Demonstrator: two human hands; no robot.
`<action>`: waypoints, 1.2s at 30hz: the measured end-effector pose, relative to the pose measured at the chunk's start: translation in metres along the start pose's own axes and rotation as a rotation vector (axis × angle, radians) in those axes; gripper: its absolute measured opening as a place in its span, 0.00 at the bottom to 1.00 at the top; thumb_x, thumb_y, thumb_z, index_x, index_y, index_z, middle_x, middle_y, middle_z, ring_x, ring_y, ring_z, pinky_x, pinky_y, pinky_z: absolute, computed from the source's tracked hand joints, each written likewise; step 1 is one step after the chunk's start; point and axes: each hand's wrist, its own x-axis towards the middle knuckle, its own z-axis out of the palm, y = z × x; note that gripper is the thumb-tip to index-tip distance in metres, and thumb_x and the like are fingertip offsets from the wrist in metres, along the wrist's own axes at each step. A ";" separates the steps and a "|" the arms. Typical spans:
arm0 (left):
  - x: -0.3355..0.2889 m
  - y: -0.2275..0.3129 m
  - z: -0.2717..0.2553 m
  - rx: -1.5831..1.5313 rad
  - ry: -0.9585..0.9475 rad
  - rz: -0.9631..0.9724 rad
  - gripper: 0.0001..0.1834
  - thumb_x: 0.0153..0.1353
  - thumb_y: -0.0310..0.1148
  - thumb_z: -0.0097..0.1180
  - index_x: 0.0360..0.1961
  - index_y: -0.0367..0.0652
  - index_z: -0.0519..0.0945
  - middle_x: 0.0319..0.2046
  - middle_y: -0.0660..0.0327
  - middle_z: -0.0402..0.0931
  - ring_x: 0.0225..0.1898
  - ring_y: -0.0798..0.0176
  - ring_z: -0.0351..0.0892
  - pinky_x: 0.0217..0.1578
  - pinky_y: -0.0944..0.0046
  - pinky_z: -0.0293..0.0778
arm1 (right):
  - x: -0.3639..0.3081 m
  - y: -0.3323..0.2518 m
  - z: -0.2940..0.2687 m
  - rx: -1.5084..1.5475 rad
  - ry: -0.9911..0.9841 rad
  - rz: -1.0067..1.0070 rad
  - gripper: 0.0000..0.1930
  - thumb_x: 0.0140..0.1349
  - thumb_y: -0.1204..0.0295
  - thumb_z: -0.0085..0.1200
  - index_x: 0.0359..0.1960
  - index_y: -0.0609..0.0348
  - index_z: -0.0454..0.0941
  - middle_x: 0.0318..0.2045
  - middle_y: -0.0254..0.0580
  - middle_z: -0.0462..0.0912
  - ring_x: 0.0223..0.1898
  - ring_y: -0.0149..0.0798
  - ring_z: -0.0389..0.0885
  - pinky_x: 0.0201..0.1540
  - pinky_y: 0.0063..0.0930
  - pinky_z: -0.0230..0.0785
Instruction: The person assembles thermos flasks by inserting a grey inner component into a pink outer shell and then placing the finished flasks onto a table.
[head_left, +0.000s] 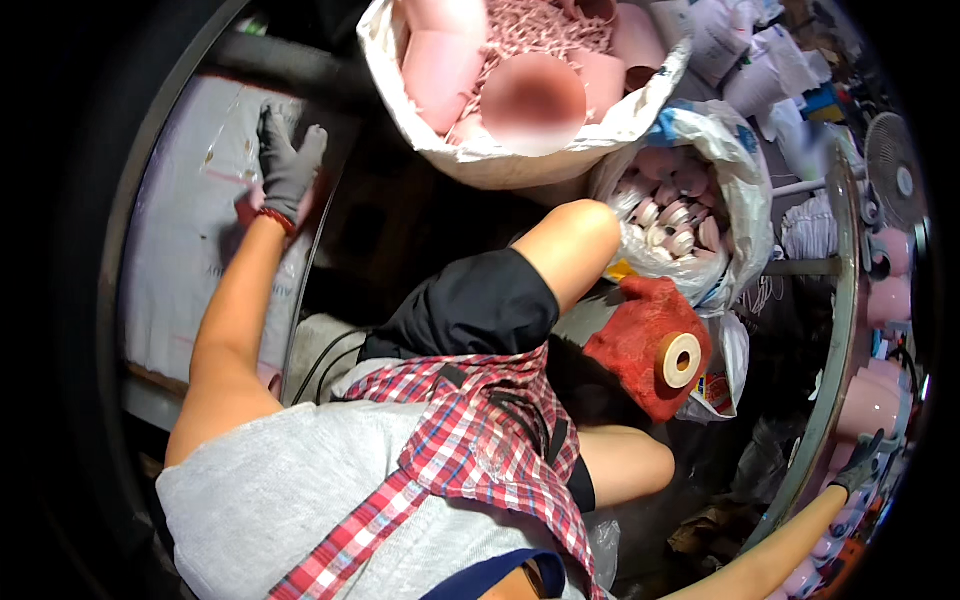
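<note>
My left hand wears a grey glove, with a red band at the wrist. Its fingers are spread over a white, plastic-wrapped flat surface on the left. Something pink shows beside the wrist, partly hidden by it. On the far right, my right hand, also in a grey glove, reaches among pink plastic parts on a workbench. Its fingers look apart beside one part; the picture's bent rim makes contact hard to judge.
A white sack holds pink cylindrical parts and pink strips. Nearby, a plastic bag contains small pink-and-white pieces. A red cloth with a cream ring lies by my knees. A fan stands at the far right.
</note>
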 end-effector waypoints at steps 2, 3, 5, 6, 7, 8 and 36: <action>-0.003 -0.049 -0.039 0.514 -0.181 -0.143 0.54 0.48 0.58 0.59 0.66 0.35 0.49 0.66 0.42 0.49 0.66 0.44 0.52 0.64 0.54 0.51 | 0.030 -0.014 -0.033 1.116 0.082 0.433 0.28 0.65 0.68 0.39 0.68 0.46 0.53 0.46 0.41 0.73 0.45 0.42 0.73 0.47 0.41 0.71; -0.001 -0.044 -0.060 0.693 -0.319 -0.213 0.56 0.46 0.59 0.60 0.66 0.36 0.48 0.66 0.43 0.48 0.66 0.44 0.52 0.64 0.55 0.52 | 0.040 -0.040 -0.078 1.842 0.271 0.732 0.29 0.64 0.61 0.42 0.68 0.42 0.51 0.37 0.44 0.77 0.35 0.46 0.76 0.40 0.39 0.74; -0.003 -0.067 -0.075 0.928 -0.599 -0.373 0.61 0.40 0.60 0.64 0.68 0.42 0.46 0.68 0.50 0.45 0.66 0.44 0.51 0.63 0.52 0.53 | 0.028 -0.036 -0.133 2.345 0.294 0.933 0.27 0.66 0.62 0.40 0.67 0.44 0.53 0.41 0.46 0.77 0.40 0.43 0.77 0.42 0.35 0.74; 0.000 -0.057 -0.072 1.031 -0.692 -0.335 0.61 0.39 0.60 0.64 0.68 0.45 0.46 0.68 0.51 0.45 0.66 0.43 0.51 0.62 0.50 0.54 | 0.021 -0.028 -0.159 2.560 0.343 1.072 0.26 0.67 0.63 0.39 0.67 0.44 0.54 0.43 0.46 0.78 0.43 0.41 0.78 0.44 0.34 0.74; 0.002 -0.037 -0.062 1.119 -0.789 -0.287 0.61 0.38 0.60 0.65 0.68 0.47 0.45 0.68 0.52 0.45 0.66 0.42 0.51 0.61 0.47 0.55 | 0.006 -0.024 -0.173 2.658 0.583 0.964 0.25 0.67 0.65 0.37 0.66 0.47 0.55 0.48 0.46 0.75 0.49 0.39 0.74 0.48 0.33 0.72; 0.006 -0.020 -0.048 1.213 -0.889 -0.220 0.62 0.36 0.59 0.66 0.69 0.50 0.45 0.69 0.53 0.44 0.66 0.42 0.51 0.61 0.45 0.55 | -0.013 -0.028 -0.184 2.737 0.812 0.850 0.24 0.68 0.68 0.35 0.66 0.50 0.56 0.53 0.46 0.72 0.56 0.37 0.71 0.53 0.33 0.70; -0.052 0.258 -0.015 -1.007 -1.346 -0.007 0.73 0.23 0.44 0.81 0.68 0.35 0.43 0.66 0.53 0.49 0.67 0.57 0.50 0.65 0.56 0.47 | -0.324 0.208 -0.563 2.278 1.567 -0.498 0.26 0.43 0.47 0.67 0.30 0.59 0.76 0.24 0.39 0.77 0.23 0.41 0.78 0.27 0.33 0.70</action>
